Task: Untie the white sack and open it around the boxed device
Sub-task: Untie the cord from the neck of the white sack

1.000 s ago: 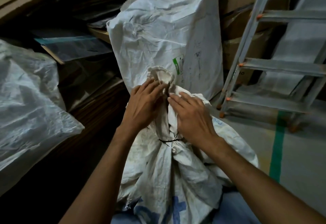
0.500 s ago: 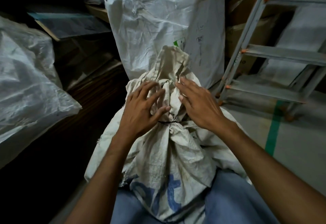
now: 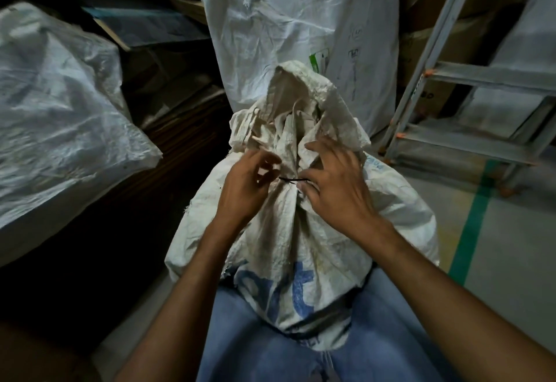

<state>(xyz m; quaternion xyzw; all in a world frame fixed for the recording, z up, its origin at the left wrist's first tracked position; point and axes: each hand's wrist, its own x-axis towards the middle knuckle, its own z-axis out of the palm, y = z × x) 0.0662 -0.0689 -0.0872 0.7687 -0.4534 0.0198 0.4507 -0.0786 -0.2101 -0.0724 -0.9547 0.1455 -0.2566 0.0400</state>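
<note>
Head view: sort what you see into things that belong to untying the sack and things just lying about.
Belong to the job: sack, black tie, left hand, right hand.

Lying about: ladder, tall sack behind, plastic-wrapped bundle, green floor line.

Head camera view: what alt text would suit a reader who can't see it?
The right hand pinches a black tie cinched round the neck of a white sack propped against the person's blue jeans, while the left hand curls beside it. A taller sack and a stepladder stand behind.
</note>
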